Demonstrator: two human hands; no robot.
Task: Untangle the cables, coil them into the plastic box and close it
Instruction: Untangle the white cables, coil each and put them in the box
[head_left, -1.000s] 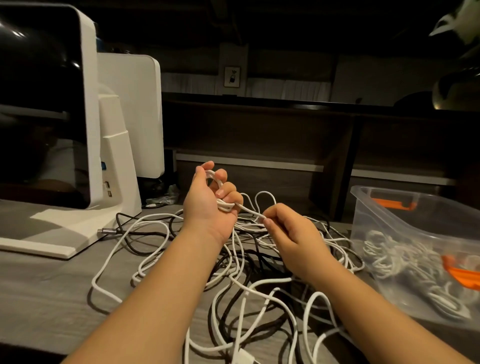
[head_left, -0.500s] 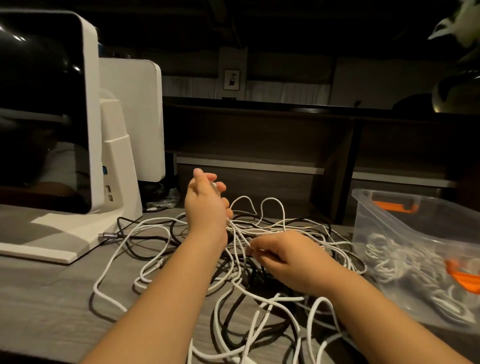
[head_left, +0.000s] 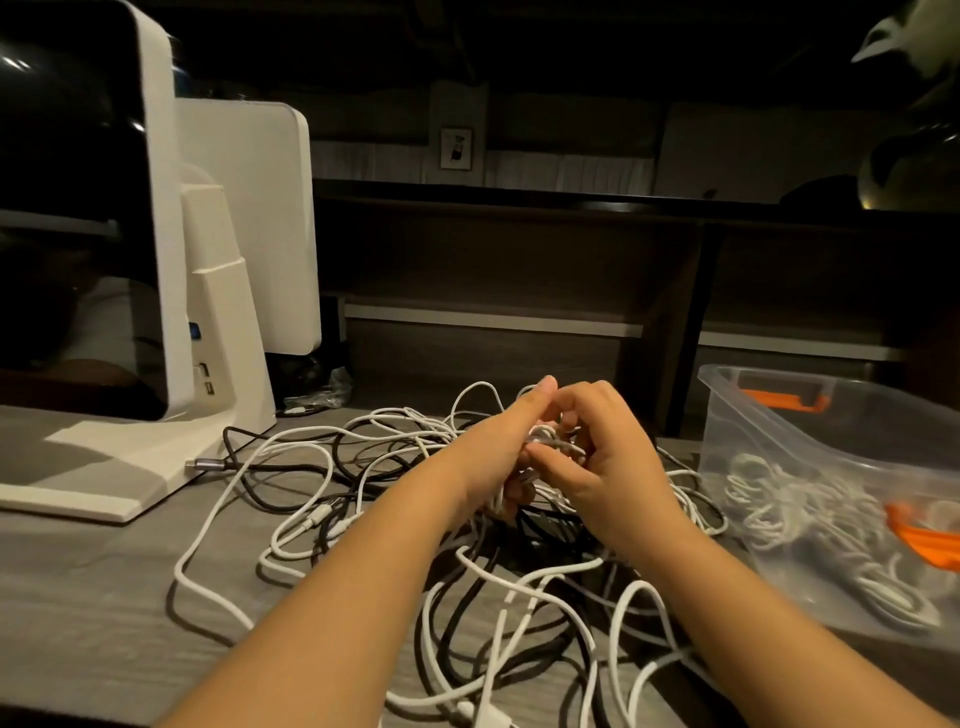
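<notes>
A tangle of white and black cables (head_left: 363, 499) spreads over the grey wooden desk. My left hand (head_left: 498, 447) and my right hand (head_left: 602, 457) meet above its middle. Between them sits a small bundle of white cable (head_left: 550, 439). The left hand's fingers curl around it, and the right hand's fingers and thumb pinch it from the right. A clear plastic box (head_left: 779, 447) with orange latches stands at the right with several coiled white cables (head_left: 789, 514) inside. No lid shows on it.
A white monitor stand (head_left: 156, 431) and dark screen fill the left, with a second white panel (head_left: 254, 223) behind. A silver plug (head_left: 208, 464) lies by the stand's base. Dark shelving runs along the back.
Both hands have come together over the pile. The left hand moved right and down, the right hand rose to meet it, and both now hold the same white bundle.
</notes>
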